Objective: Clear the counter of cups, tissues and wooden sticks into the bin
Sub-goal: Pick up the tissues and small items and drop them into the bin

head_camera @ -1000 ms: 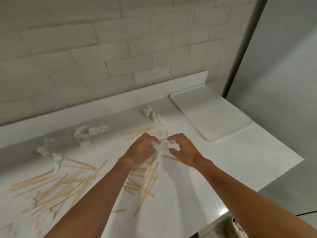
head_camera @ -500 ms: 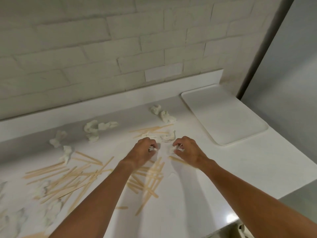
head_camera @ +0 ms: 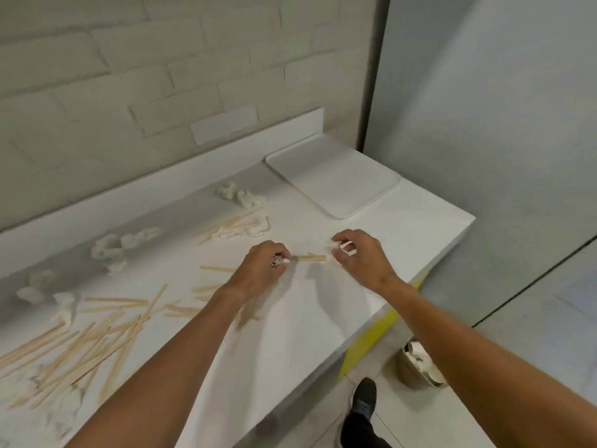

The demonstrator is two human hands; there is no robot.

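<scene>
On the white counter [head_camera: 307, 324] my left hand [head_camera: 261, 270] has its fingers curled, pinching the left end of a short wooden stick [head_camera: 310, 258] together with a scrap of white tissue. My right hand [head_camera: 355, 257] is at the stick's right end, fingers curled round a small piece of white tissue. Many wooden sticks [head_camera: 97, 337] lie scattered at the left. Crumpled tissues [head_camera: 113, 250] and another tissue pair [head_camera: 242, 197] sit near the back ledge; a tissue with sticks [head_camera: 240, 229] lies beyond my hands. The bin [head_camera: 416, 367] stands on the floor, holding white waste.
A white tray [head_camera: 332, 179] lies flat at the counter's back right corner. The counter ends at a right edge with a yellow strip [head_camera: 378, 334] below it. My shoe [head_camera: 363, 399] is on the floor beside the bin. A brick wall rises behind.
My hands have moved apart from a shared tissue clump; a short stick now spans between them. The view has swung right, showing the counter's edge, floor and bin.
</scene>
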